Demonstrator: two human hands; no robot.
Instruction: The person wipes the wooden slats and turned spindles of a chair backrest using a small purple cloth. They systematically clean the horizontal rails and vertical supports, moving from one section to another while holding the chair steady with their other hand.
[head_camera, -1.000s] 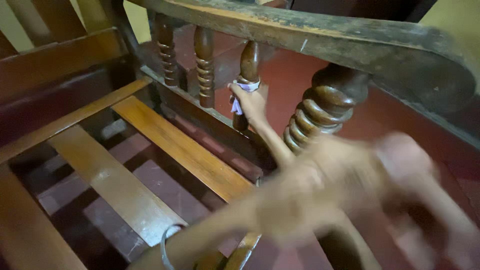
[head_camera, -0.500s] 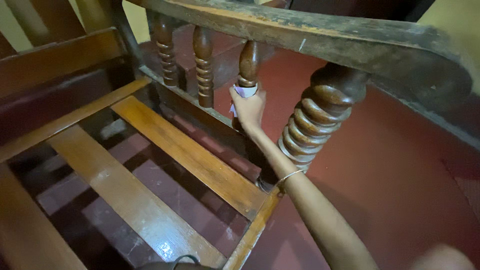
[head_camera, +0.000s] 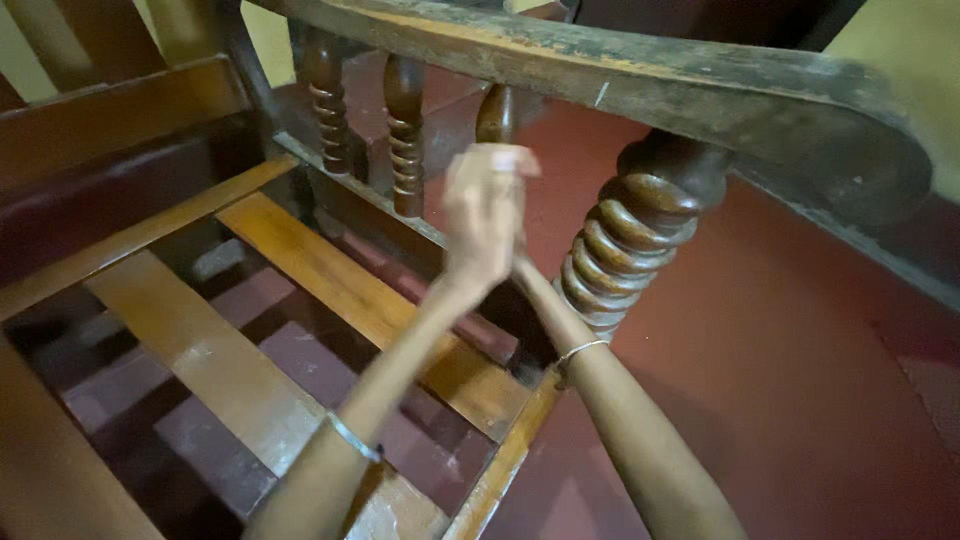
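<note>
Red floor shows under a slatted wooden chair. Left hand (head_camera: 480, 225) covers the right, both apparently wiping the slim spindle (head_camera: 497, 113) just above; whether they grip is unclear. Next, likelier downward strokes.

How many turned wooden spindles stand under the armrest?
4: two thin spindles at the back, a third partly hidden behind the hands, one thick front post. More may be hidden.

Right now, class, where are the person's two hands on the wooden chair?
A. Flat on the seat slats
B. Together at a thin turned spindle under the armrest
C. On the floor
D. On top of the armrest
B: the left hand and right hand meet at the thin spindle below the armrest, beside the thick spiral post.
</note>
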